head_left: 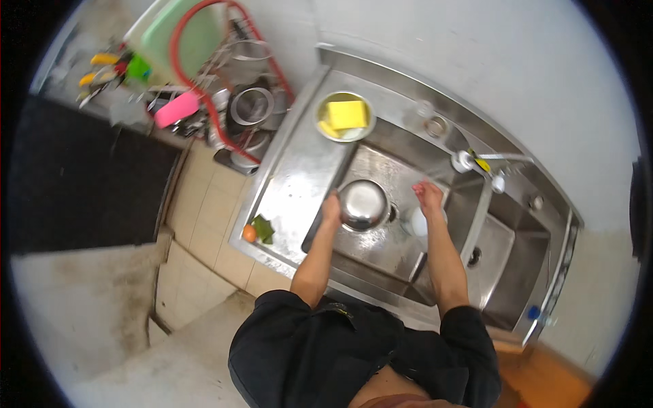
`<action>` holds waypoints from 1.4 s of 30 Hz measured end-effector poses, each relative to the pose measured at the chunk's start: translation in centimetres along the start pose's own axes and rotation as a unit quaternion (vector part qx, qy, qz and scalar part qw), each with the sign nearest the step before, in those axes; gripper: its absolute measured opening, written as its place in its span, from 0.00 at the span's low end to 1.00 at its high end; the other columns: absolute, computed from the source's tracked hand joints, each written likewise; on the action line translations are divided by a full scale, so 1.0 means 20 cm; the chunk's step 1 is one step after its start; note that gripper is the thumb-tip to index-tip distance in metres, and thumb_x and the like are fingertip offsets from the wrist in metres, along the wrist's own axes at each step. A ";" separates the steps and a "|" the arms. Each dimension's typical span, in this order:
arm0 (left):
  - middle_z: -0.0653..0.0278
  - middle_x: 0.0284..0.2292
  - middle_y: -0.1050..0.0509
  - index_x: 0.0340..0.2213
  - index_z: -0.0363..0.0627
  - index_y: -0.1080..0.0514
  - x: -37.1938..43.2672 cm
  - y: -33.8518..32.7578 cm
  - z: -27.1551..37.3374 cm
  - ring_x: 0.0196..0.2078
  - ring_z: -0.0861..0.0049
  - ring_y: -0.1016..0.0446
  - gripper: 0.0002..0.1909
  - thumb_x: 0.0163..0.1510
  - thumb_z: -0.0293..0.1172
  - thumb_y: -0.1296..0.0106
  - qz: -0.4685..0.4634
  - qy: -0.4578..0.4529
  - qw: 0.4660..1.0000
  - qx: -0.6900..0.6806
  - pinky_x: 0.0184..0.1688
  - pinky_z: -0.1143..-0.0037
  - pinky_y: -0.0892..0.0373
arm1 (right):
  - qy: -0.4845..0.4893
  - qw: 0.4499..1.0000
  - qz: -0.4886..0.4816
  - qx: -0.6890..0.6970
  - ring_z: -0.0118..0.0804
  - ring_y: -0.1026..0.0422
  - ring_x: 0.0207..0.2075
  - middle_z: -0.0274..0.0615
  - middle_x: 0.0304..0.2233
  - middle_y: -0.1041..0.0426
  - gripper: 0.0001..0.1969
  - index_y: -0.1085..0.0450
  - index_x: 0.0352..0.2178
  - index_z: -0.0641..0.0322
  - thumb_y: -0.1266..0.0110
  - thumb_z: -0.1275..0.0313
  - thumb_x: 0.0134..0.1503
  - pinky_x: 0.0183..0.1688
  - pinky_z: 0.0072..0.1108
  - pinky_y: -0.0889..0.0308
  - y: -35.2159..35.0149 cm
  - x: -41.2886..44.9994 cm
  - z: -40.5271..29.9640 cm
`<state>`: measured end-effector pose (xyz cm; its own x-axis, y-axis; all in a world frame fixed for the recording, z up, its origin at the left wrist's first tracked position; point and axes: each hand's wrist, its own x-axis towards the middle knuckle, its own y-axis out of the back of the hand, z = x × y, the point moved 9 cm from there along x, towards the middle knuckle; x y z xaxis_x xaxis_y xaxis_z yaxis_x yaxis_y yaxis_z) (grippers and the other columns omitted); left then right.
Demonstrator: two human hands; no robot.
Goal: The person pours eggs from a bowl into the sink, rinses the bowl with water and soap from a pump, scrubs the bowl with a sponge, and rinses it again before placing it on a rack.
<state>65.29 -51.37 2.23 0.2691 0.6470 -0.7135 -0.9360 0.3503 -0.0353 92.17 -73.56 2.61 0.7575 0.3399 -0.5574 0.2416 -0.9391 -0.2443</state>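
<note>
My left hand [331, 208] grips the edge of a round, shiny metal bowl [364, 204] over the left basin of a stainless steel sink [380, 163]. To the right, my right hand [428, 195] is over the same basin, its fingers loosely spread and slightly blurred, with nothing visible in it. Thin streaks of water run near its fingertips, coming from the side of the faucet [463, 161]. Partly hidden under my right wrist and forearm is a white rounded dish [419, 222]. A drain hole [393, 212] shows between the two dishes.
A metal bowl [372, 122] with yellow sponges [347, 115] stands on the sink's back left ledge. An orange fruit [249, 233] and a green scrubbing pad [263, 228] lie at the left corner. Left of the sink, a red-framed rack [176, 51] holds pots. The right basin [497, 255] adjoins.
</note>
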 end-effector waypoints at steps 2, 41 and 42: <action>0.45 0.20 0.28 0.21 0.29 0.28 -0.18 0.03 0.17 0.29 0.55 0.27 0.29 0.54 0.50 0.60 0.052 -0.143 0.955 0.255 0.32 0.64 0.34 | 0.149 0.988 -0.024 0.036 0.32 0.30 0.40 0.45 0.38 0.30 0.15 0.34 0.42 0.69 0.50 0.72 0.54 0.45 0.20 0.36 0.03 -0.06 -0.08; 0.57 0.37 0.28 0.45 0.41 0.36 1.48 1.47 1.43 0.42 0.66 0.30 0.19 0.54 0.37 0.59 -0.087 -0.163 0.983 -0.006 0.43 0.64 0.35 | 0.115 0.970 0.103 -0.187 0.26 0.30 0.27 0.36 0.27 0.28 0.12 0.31 0.35 0.66 0.49 0.67 0.54 0.28 0.16 0.35 -0.12 -1.11 0.40; 0.61 0.38 0.30 0.44 0.40 0.34 1.46 1.78 1.61 0.35 0.73 0.29 0.21 0.50 0.40 0.52 -0.116 -0.267 0.956 -0.035 0.34 0.70 0.32 | 0.100 0.970 0.066 -0.213 0.25 0.29 0.27 0.35 0.27 0.28 0.12 0.31 0.35 0.65 0.48 0.66 0.54 0.27 0.16 0.36 -0.28 -1.01 0.35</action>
<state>47.17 1.75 2.73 0.5305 0.8182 -0.2217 -0.8454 0.4914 -0.2095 71.27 -74.73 9.59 0.8906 0.2392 -0.3868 0.3318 -0.9234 0.1929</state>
